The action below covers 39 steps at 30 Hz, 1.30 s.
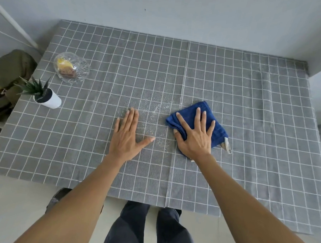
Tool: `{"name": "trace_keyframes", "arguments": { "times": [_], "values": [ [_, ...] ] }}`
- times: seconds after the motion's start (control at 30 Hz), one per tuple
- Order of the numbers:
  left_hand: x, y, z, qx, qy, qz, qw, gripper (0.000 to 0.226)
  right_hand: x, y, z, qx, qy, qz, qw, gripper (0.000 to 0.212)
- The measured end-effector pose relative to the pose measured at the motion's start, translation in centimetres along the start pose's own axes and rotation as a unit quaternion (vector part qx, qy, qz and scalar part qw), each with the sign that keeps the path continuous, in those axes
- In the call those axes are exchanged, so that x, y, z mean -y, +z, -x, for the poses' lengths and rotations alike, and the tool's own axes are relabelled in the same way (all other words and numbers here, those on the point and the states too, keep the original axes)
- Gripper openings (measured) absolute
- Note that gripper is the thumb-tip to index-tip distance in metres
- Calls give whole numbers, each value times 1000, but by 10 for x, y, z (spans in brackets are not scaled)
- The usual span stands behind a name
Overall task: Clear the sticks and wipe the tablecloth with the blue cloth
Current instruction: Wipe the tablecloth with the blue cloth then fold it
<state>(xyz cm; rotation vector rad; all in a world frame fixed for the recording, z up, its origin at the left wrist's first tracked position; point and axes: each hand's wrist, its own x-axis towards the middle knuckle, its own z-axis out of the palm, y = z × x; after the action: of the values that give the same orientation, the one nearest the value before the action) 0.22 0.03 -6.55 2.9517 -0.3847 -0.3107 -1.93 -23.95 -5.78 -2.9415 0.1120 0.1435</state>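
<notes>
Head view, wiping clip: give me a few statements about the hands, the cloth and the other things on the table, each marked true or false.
1. The right hand presses flat on the blue cloth. True.
2. The left hand holds a bundle of sticks. False: it lies flat and empty on the tablecloth.
3. Pale crumbs lie scattered between the two hands. True.
4. The potted plant stands to the right of the blue cloth. False: it stands near the table's left edge.
5. The glass dish is empty. False: something yellow and brown lies in it.
</notes>
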Motion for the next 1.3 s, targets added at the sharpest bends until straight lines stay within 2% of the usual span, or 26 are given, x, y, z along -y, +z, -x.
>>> {"name": "trace_keyframes", "arguments": {
  "times": [0.23,0.43,0.6,0.7,0.83,1.13,1.3],
  "values": [
    [0,-2,1,12,8,-13,1000,119,-3,-1,-2,12,43,-8,999,59],
    [-3,-4,0,17,6,-5,1000,122,-7,-2,0,-16,75,-23,997,62],
    [-40,-12,-23,26,80,13,996,126,-6,-5,-3,11,79,-9,997,59],
    [-62,-11,-38,33,124,-6,992,127,-11,-8,-2,-22,84,-24,996,51],
    [-64,-2,-40,25,125,-30,991,127,-10,-4,2,-77,68,-49,994,51],
    [-64,-4,-35,35,133,-52,989,131,-18,-5,-5,-77,42,-44,995,51],
    [-60,-2,-30,29,137,-49,989,133,-23,-6,-18,-109,64,-55,990,50]
  ]
}}
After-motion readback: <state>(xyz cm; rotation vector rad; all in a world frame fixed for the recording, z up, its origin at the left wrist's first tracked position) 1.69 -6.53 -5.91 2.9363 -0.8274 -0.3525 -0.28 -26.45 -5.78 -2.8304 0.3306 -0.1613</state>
